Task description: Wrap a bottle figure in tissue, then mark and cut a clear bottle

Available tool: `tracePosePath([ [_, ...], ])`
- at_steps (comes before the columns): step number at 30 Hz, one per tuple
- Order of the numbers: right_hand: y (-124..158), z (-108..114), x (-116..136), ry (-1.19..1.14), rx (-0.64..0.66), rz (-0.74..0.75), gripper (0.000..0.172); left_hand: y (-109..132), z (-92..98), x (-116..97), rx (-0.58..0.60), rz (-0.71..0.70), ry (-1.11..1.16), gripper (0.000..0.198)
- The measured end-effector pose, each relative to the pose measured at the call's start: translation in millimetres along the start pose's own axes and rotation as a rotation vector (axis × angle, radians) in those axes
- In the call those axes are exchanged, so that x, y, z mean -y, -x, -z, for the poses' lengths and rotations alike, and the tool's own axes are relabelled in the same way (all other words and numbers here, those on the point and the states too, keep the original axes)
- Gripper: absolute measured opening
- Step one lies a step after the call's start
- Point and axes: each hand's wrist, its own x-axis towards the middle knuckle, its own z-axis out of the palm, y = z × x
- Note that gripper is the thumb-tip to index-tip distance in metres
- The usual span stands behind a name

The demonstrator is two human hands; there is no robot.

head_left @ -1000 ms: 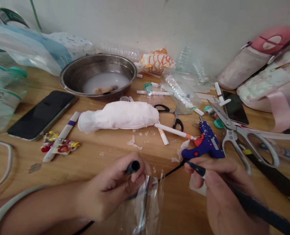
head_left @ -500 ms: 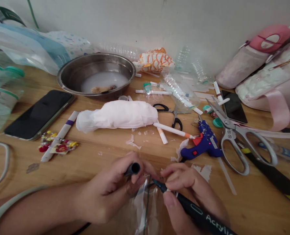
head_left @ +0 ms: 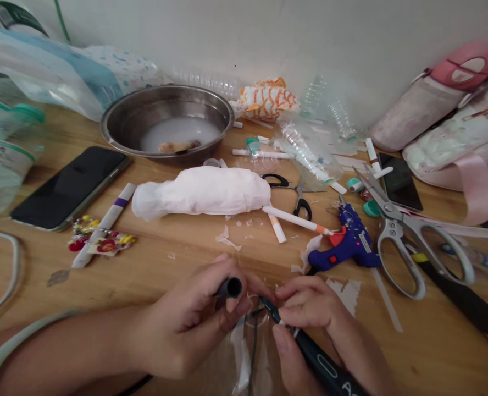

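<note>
My right hand point(head_left: 330, 319) grips a dark acrylic marker point(head_left: 324, 363), its uncapped tip pointing up and left toward my other hand. In my left hand point(head_left: 190, 322), the dark marker cap point(head_left: 231, 287) is held between curled fingers, its hollow end facing me. A clear plastic piece point(head_left: 242, 357) with a dark line on it lies under and between my hands. The left fingertips are at its upper end, close to the marker tip; whether they pinch it I cannot tell. Beyond my hands lies a white paper-wrapped bottle shape point(head_left: 211, 192).
A metal bowl point(head_left: 116, 124) holds cloudy liquid and a brush. To the right lie a blue glue gun point(head_left: 357, 242), large scissors point(head_left: 398, 247) and small black-handled scissors point(head_left: 299, 195). A phone point(head_left: 68, 187) and a beaded charm on a white marker point(head_left: 104, 231) lie left.
The view has shifted slightly, so the table things appear a little to the right. Both hands keep their hold, with the marker tip still near the left fingertips.
</note>
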Motion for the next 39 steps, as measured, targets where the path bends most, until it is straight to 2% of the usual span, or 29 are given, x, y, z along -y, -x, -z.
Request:
tracePosePath([
  [5, -1.6, 3.2, 1.0, 0.042, 0.014, 0.046, 0.022, -1.9, 0.3, -1.3, 0.000, -0.018, -0.014, 0.024],
  [13, -1.4, 4.3, 5.3, 0.079, 0.007, -0.054, 0.019, 3.9, 0.6, 3.0, -0.006, 0.016, 0.010, 0.023],
  [29, 0.9, 6.6, 5.0, 0.112, -0.035, -0.054, 0.015, 2.3, -0.8, 2.3, -0.031, 0.015, 0.045, 0.022],
  [36, 3.0, 13.2, 3.7, 0.099, 0.043, -0.073, 0.014, -0.1, 0.2, 0.0, -0.040, -0.004, 0.005, 0.025],
  [39, 4.8, 14.3, -4.7, 0.117, 0.085, -0.010, 0.015, -0.6, 0.3, 0.4, -0.043, -0.016, 0.014, 0.025],
])
